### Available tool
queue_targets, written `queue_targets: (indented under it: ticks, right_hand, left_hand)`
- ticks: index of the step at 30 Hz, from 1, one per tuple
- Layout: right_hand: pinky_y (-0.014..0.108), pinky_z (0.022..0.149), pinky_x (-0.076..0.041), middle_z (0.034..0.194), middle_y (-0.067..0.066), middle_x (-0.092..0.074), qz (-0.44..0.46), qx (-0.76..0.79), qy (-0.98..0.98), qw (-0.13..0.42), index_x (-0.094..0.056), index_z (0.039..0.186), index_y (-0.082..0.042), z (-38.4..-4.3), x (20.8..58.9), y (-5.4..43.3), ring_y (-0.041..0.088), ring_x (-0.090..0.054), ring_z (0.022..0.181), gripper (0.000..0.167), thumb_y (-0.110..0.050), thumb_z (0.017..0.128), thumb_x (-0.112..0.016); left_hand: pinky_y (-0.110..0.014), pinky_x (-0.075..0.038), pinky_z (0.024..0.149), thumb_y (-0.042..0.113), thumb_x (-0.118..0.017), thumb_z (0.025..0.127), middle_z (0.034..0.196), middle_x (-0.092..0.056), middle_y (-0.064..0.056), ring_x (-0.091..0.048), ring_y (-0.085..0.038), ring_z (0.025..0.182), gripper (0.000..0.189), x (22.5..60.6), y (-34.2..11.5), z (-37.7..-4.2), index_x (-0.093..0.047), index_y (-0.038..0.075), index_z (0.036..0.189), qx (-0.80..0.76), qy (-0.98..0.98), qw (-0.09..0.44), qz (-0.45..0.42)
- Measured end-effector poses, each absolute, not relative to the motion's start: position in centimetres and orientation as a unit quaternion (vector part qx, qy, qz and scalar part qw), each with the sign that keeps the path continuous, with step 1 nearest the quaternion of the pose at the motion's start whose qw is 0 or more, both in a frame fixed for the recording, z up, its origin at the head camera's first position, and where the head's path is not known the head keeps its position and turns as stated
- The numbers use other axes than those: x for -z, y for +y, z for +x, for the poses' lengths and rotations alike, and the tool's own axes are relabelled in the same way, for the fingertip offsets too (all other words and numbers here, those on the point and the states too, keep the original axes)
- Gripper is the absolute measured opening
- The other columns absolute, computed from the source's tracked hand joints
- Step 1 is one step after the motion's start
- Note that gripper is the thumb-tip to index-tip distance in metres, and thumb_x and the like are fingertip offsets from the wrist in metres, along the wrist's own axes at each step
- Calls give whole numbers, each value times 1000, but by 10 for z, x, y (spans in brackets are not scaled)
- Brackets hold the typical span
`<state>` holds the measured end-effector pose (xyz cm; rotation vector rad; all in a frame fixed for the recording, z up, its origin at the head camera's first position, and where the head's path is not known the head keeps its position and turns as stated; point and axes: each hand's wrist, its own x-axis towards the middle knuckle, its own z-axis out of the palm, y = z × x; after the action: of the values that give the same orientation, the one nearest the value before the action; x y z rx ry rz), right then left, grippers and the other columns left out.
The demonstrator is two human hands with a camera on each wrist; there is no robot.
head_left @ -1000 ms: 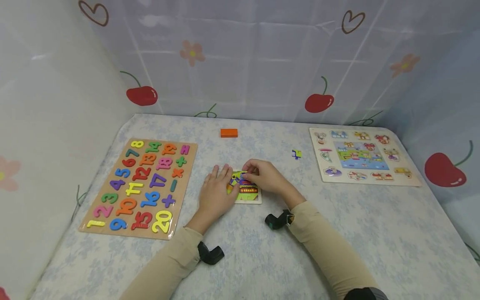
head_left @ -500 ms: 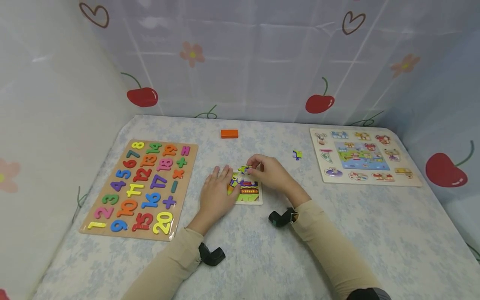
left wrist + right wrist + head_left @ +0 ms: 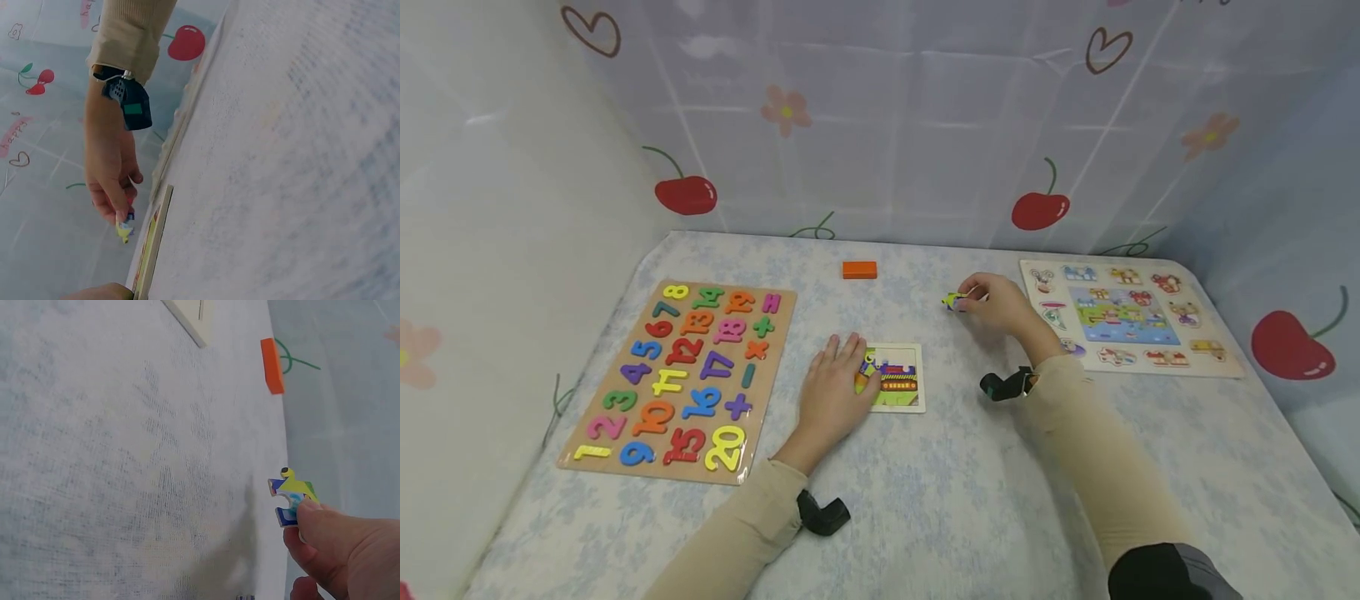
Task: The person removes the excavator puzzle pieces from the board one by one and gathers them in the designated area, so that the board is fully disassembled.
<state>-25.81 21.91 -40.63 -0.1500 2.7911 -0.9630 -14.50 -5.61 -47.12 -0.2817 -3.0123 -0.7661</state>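
My left hand (image 3: 835,390) lies with its fingers extended over the left side of a small square jigsaw puzzle (image 3: 921,379), which shows a vehicle on a track. The puzzle's top part has a pale bare gap. Off to the right, above the table, my right hand (image 3: 1003,308) pinches a jigsaw piece (image 3: 291,492) between thumb and fingers. This piece is yellow-green, blue and white with a round knob. A second piece (image 3: 245,597) barely shows at the bottom of the right wrist view; the head view hides it behind my right hand.
A wooden number board (image 3: 775,375) with colourful raised numerals lies at the left. An orange block (image 3: 860,270) sits near the back edge. At the right lies a white picture puzzle board (image 3: 1060,360), close to my right forearm.
My right hand has lifted the jigsaw piece off the puzzle and carried it right and away from me, over where the loose piece lay. The left hand stays in place.
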Motion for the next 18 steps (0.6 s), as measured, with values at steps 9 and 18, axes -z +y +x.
queue_targets:
  ticks: [9, 18]
  right_hand:
    - [38, 77, -46, 105, 13, -65, -35, 258, 961, 89, -64, 110, -11, -274, 410, 220, 27, -57, 92, 17, -21, 97, -64]
    - [48, 81, -48, 109, 14, -64, -39, 146, 987, 56, -68, 109, -10, -271, 411, 213, 31, -57, 94, 19, -22, 94, -68]
  left_hand:
    - [-49, -14, 125, 50, -51, 98, 163, -28, 0, -16, -29, 154, 67, 470, -56, -144, -38, 14, 153, 247, -965, 8, -87]
    - [-49, -14, 125, 49, -51, 98, 163, -29, 0, -16, -29, 154, 67, 472, -56, -145, -39, 14, 153, 249, -964, 10, -88]
